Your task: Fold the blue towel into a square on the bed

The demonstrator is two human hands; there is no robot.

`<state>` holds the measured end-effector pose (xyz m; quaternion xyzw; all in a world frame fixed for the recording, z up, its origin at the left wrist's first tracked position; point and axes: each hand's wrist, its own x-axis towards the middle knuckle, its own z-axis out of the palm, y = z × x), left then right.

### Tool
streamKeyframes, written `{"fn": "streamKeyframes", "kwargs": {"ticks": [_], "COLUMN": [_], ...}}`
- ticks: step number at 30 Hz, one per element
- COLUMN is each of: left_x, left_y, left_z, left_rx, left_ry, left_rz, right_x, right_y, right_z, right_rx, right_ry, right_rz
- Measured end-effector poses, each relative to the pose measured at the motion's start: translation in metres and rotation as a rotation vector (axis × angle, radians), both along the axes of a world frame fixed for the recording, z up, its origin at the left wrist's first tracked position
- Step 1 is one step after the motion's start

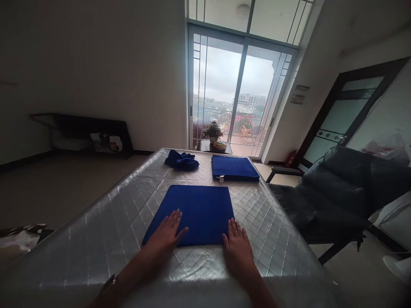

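A blue cloth [195,209] lies folded flat into a square on the plastic-wrapped mattress [105,231] in front of me. My left hand [167,235] rests flat on its near left corner, fingers stretched out. My right hand [236,248] lies flat at the near right corner, fingertips touching the cloth's edge, palm on the plastic. Neither hand holds anything. Farther back lies a stack of folded blue cloths [233,167] with a white tag, and to its left a crumpled blue cloth [181,161].
A black reclining chair [334,192] stands close to the mattress's right side. Beyond the far end are a small table with a potted plant [213,131] and glass sliding balcony doors [237,94]. A low dark shelf [86,134] stands against the left wall.
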<state>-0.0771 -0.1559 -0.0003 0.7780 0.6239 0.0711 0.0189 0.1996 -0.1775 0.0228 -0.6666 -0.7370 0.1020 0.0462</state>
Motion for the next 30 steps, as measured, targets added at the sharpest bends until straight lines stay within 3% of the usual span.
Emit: {"fn": "streamKeyframes", "kwargs": {"ticks": [3,7,11,15,20,24,26,30], "left_x": [0.044,0.102,0.120,0.092,0.010,-0.048,-0.058,-0.052], "left_y": [-0.002,-0.001,0.004,0.004,-0.009,-0.026,-0.035,-0.043], "left_z": [0.007,0.011,0.006,0.004,-0.001,-0.014,-0.016,-0.008], "left_rx": [-0.115,-0.105,-0.044,-0.025,-0.123,-0.062,-0.048,-0.071], "left_ry": [-0.109,-0.205,-0.227,-0.200,-0.097,-0.063,-0.053,-0.072], "left_rz": [-0.161,-0.418,-0.530,-0.463,-0.163,0.054,0.108,0.140], "right_x": [0.000,0.003,0.006,0.004,0.003,0.003,0.003,0.003], "right_y": [0.000,0.000,0.001,0.002,0.002,0.002,0.001,0.001], "right_z": [-0.001,-0.006,-0.010,-0.010,-0.010,-0.010,-0.008,-0.005], "right_rx": [-0.001,0.008,0.024,0.026,0.037,0.016,0.013,0.004], "right_ry": [-0.004,-0.030,-0.052,-0.026,0.011,0.020,0.018,-0.002], "right_rz": [0.001,0.024,0.103,0.021,0.010,0.005,-0.002,-0.009]}}
